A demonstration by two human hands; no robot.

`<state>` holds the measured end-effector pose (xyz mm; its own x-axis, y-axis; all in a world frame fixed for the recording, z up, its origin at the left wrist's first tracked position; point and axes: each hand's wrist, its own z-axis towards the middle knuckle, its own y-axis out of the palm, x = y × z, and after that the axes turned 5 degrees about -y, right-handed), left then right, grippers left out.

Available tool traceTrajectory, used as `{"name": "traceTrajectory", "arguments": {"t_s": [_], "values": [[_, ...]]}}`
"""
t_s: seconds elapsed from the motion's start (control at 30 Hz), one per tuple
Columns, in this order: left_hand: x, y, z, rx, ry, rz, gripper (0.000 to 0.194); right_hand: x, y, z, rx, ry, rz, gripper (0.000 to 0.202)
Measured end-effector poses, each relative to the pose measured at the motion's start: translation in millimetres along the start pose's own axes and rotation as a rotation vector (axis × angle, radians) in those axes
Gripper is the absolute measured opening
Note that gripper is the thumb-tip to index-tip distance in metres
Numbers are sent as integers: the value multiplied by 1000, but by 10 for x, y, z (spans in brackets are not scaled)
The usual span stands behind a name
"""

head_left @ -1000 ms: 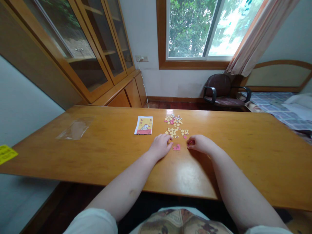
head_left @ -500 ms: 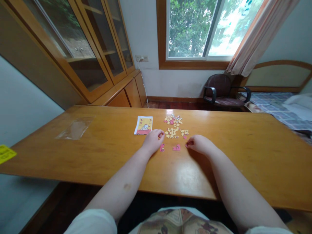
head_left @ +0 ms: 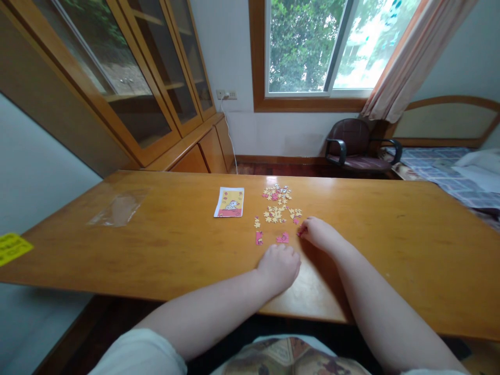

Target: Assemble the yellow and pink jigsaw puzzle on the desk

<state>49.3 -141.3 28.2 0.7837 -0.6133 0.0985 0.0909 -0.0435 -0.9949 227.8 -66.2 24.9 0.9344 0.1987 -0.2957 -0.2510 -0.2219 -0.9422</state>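
My left hand point(head_left: 279, 268) is over the table just in front of the joined pink puzzle pieces point(head_left: 283, 238). Its fingers are curled under, so anything inside them is hidden. Between the fingertips of my right hand point(head_left: 317, 234) is a pink puzzle piece point(head_left: 299, 234), low over the table and mostly covered. Another pink group point(head_left: 259, 238) lies to the left, with yellow pieces point(head_left: 257, 222) just behind it. Loose yellow puzzle pieces point(head_left: 275, 213) spread out beyond, and a mixed pile point(head_left: 278, 192) lies farther back.
A picture card point(head_left: 229, 202) showing a cartoon animal lies left of the pieces. A clear plastic bag point(head_left: 119, 208) rests on the left of the wooden table point(head_left: 175, 245). Beyond the table are a glass-door cabinet point(head_left: 156, 78) and an office chair point(head_left: 355, 143).
My left hand has moved from the yellow pieces at the left toward me and to the right, uncovering those pieces. My right hand has stayed almost in place.
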Motion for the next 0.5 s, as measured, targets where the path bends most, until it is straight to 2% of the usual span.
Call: {"name": "traceTrajectory", "arguments": {"t_s": [0.1, 0.23, 0.37, 0.5], "values": [[86, 70, -28, 22, -97, 17, 34, 29, 19, 17, 15, -18, 54, 8], [84, 112, -3, -31, -190, 38, 53, 19, 50, 48, 65, -11, 307, 8], [68, 112, 25, -37, -201, 18, 56, -48, 115, 88, 117, -4, 484, 13], [65, 103, 36, -52, -207, 9, 58, -96, 187, 126, 128, -17, 544, 15]]}}
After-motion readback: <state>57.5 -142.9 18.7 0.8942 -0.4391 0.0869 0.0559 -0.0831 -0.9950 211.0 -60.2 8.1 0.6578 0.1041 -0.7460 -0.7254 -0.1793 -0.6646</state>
